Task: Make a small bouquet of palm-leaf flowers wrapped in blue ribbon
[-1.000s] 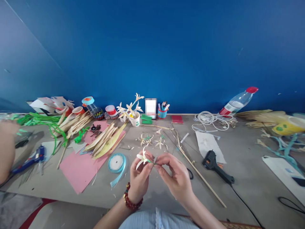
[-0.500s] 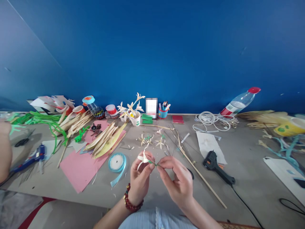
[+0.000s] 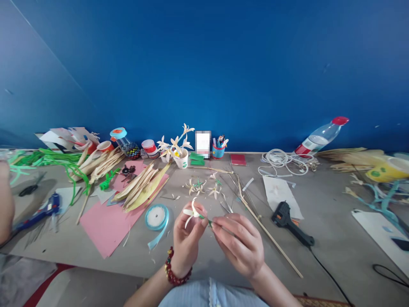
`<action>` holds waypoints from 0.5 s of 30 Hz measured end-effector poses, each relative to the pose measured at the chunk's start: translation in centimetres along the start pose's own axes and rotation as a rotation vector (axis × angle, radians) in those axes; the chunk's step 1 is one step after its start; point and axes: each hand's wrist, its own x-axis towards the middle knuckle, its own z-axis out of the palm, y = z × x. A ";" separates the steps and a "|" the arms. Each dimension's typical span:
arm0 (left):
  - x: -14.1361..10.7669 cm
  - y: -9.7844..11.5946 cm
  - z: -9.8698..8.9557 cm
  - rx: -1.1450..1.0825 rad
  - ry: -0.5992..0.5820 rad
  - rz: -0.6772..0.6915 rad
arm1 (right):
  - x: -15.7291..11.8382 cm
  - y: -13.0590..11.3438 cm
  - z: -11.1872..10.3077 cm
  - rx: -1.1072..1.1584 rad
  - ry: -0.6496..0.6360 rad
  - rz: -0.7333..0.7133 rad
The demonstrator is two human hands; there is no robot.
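A small white flower [image 3: 193,212] with curling petals is pinched in my left hand [image 3: 188,238], its green stem base pointing right. My right hand [image 3: 239,243] has its fingers closed on the thin stem [image 3: 209,222] just beside the flower. The fingertips of both hands are close together over the table. Behind them lie loose cream flowers with green centres [image 3: 196,186]. A roll of light blue ribbon [image 3: 156,217] lies left of my left hand.
Pink paper [image 3: 105,226], dried husks [image 3: 140,187] and a blue glue gun [image 3: 51,209] are on the left. At right are a long stick [image 3: 277,243], a black glue gun [image 3: 292,224] and a bottle [image 3: 321,138]. Another person's arm [image 3: 5,204] shows at the left edge.
My right hand has turned and shifted slightly right, its fingers now lying along the stem. My left hand still holds the flower, almost in the same place.
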 end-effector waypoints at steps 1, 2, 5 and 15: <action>0.0 0.0 0.0 0.006 0.001 -0.003 | 0.0 0.0 0.0 -0.004 0.005 0.002; 0.0 0.1 0.0 0.007 0.001 0.002 | 0.1 -0.1 0.0 0.004 0.013 0.017; -0.1 0.0 -0.1 0.001 -0.003 0.035 | 0.3 -0.4 0.2 0.094 0.045 0.131; 0.1 -0.4 -0.4 0.051 -0.027 0.062 | 0.7 -1.5 0.8 0.995 -0.004 1.022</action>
